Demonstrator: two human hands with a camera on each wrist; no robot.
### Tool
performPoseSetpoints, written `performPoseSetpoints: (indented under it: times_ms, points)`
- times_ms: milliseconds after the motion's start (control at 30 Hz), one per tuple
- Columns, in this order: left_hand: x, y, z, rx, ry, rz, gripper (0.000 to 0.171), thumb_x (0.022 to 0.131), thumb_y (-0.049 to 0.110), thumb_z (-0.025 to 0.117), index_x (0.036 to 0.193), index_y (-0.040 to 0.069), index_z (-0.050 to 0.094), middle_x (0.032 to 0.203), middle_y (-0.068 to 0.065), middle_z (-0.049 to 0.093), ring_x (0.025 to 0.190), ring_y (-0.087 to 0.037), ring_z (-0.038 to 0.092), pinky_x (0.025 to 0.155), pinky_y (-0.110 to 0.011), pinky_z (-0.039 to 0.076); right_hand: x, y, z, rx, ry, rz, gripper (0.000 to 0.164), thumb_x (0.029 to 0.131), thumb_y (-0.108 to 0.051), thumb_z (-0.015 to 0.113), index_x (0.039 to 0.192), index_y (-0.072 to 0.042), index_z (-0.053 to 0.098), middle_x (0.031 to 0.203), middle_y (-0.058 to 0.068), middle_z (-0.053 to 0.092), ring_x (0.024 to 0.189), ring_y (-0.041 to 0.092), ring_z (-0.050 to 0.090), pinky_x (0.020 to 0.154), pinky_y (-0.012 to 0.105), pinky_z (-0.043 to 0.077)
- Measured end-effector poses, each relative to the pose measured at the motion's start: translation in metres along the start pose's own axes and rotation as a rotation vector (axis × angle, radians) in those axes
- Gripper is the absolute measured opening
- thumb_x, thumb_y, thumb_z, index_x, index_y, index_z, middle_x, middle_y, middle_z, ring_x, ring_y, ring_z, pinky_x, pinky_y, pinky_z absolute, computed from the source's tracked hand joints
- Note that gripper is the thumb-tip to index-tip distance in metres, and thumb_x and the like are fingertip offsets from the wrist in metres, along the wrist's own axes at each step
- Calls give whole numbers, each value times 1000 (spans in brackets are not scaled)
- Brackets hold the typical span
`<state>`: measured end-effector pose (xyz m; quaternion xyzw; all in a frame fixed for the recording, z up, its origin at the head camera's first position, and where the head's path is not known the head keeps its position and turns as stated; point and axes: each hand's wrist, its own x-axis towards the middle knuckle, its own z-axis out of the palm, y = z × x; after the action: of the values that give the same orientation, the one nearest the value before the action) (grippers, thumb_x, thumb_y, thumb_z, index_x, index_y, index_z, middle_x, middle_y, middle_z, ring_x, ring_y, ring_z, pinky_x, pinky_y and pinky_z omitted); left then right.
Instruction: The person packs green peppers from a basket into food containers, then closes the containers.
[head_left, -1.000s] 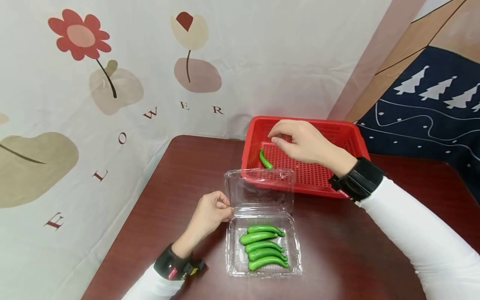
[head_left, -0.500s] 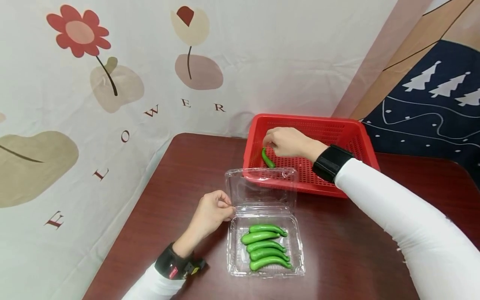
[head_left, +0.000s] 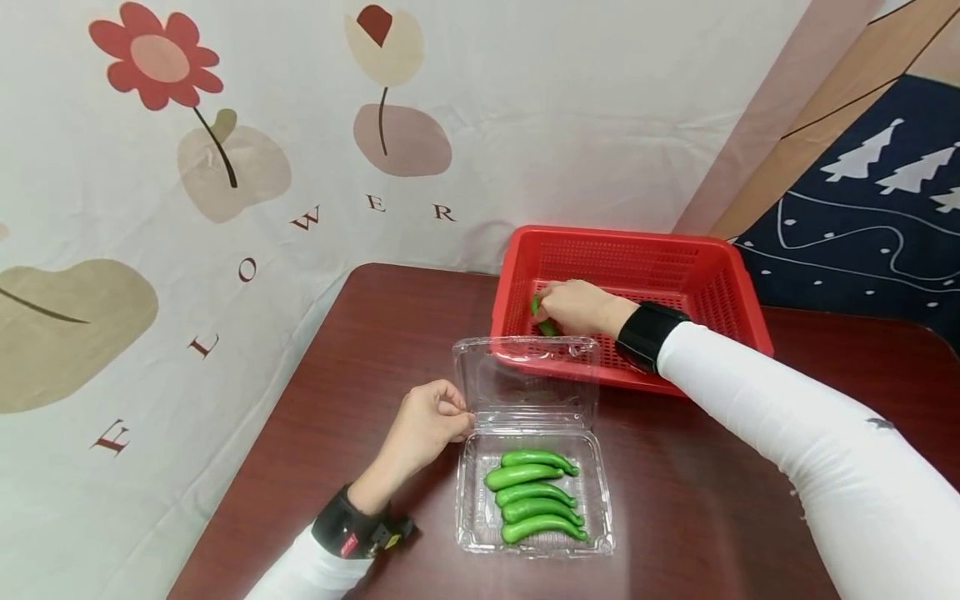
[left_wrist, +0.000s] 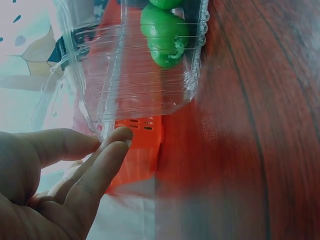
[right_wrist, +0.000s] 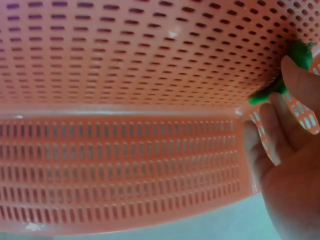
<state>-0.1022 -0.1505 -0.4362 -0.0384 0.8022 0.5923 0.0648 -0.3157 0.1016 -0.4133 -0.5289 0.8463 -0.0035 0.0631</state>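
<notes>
In the red basket, my right hand [head_left: 576,306] has its thumb and fingers around a curved green chili pepper [head_left: 536,306]. The right wrist view shows this green pepper [right_wrist: 300,54] by the basket's corner, thumb on one side, fingertips on the other. My left hand [head_left: 431,423] pinches the edge of a clear plastic clamshell box [head_left: 470,533] near its hinge; thumb and fingertips meet there in the left wrist view. Several green chili peppers [head_left: 534,510] lie side by side in the box's base. The lid [head_left: 525,379] stands raised, overlapping the basket's front rim.
The red perforated basket [head_left: 720,287] stands at the back of the dark red-brown table [head_left: 360,333], behind the box. A white cloth [head_left: 600,108] with printed flowers and letters hangs behind. A navy cloth [head_left: 847,242] with white trees hangs to the right.
My right hand has lowered into the basket and come down onto the green chili pepper lying at its left side. My left hand keeps its pinch on the box; the view has shifted slightly.
</notes>
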Motion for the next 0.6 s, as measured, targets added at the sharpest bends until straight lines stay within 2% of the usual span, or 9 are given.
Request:
performPoseSetpoints:
  times_ms: [100, 267, 467, 600]
  points:
    - [0, -1, 0, 10, 4, 3, 17, 81, -12, 72, 83, 0, 61, 74, -10, 74, 64, -14, 70, 59, -33, 65, -3, 2, 4, 1, 29, 4, 37, 89, 13, 69, 115, -10, 82, 108, 9, 75, 104, 30, 63, 89, 44, 59]
    - [-1, 1, 0, 10, 6, -2, 17, 81, -12, 72, 83, 0, 61, 75, -10, 75, 65, -14, 70, 60, -34, 65, -8, 7, 5, -40, 27, 15, 21, 89, 5, 76, 100, -11, 83, 97, 8, 72, 93, 29, 60, 82, 43, 57]
    - [-2, 2, 0, 6, -2, 1, 16, 81, -12, 71, 83, 0, 61, 74, -10, 75, 64, -13, 69, 60, -32, 65, -17, 11, 2, -12, -33, 108, 13, 85, -3, 83, 88, -15, 80, 88, 5, 73, 86, 25, 67, 84, 45, 61]
    - [-2, 2, 0, 8, -2, 4, 16, 81, -12, 72, 83, 0, 61, 74, -9, 74, 64, -13, 69, 61, -37, 66, -22, 12, -7, 36, -22, 152, 11, 86, -4, 83, 85, -13, 78, 83, 4, 73, 75, 23, 63, 78, 44, 61]
